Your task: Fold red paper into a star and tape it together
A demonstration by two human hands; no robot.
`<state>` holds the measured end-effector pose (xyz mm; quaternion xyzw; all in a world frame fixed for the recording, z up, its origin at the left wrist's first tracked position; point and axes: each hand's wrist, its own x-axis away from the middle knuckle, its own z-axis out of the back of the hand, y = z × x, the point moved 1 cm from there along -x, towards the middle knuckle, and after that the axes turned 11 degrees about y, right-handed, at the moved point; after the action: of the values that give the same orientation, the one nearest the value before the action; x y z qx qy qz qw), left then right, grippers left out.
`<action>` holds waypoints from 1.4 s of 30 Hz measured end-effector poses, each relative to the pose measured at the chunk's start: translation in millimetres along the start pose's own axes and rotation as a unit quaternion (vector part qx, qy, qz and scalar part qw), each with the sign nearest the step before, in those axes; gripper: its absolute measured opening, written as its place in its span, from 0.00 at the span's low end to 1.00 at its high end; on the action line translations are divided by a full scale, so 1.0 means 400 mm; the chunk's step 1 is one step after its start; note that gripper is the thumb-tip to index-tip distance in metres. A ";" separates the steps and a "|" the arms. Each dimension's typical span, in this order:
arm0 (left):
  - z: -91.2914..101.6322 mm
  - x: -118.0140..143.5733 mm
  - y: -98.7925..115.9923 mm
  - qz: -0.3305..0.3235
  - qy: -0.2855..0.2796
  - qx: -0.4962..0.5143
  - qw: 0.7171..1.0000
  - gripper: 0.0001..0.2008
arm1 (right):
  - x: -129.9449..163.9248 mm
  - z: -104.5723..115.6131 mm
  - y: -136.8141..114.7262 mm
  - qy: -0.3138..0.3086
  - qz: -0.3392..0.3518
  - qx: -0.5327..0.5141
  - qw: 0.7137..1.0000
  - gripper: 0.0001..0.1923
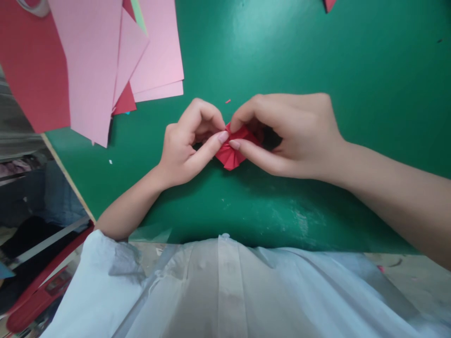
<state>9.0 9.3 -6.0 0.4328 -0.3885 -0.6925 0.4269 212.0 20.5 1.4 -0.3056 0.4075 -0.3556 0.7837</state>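
Head view, sole record. Item: small folded red paper piece (232,151), pleated or creased into a compact fan-like wad, lying at the middle of the green table (317,56) just off the near edge. Left hand (186,145): fingers curled, thumb and forefinger pinching the paper's left edge; wrist resting on the table, apparently to steady the fine work. Right hand (292,136): thumb and forefinger pinching the paper's upper right part, remaining fingers tucked over it, so the far side of the fold is hidden and its exact shape cannot be told. Both hands meet fingertip to fingertip over the piece, a grip suited to pressing or holding a crease flat against the tabletop. Stock: loose pink paper sheets (105,56) fanned at far left, overlapping red paper sheets (31,70) beneath, kept well apart from the hands. Scraps: a tiny red paper fleck (228,101) just beyond the fingers; a red offcut (329,4) at the top edge. Foreground: the person's pale shirt (225,291). Markings: no brand, label or legible writing visible on any item.
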 end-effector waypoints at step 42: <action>0.002 -0.003 0.012 -0.025 -0.027 -0.055 0.998 0.13 | -0.004 0.001 0.023 -0.091 0.007 -0.026 0.995 0.06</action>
<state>9.7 9.0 -1.0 0.3989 -0.3507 -0.7347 0.4221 214.4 27.0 -5.0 -0.3537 0.3455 -0.3101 0.8120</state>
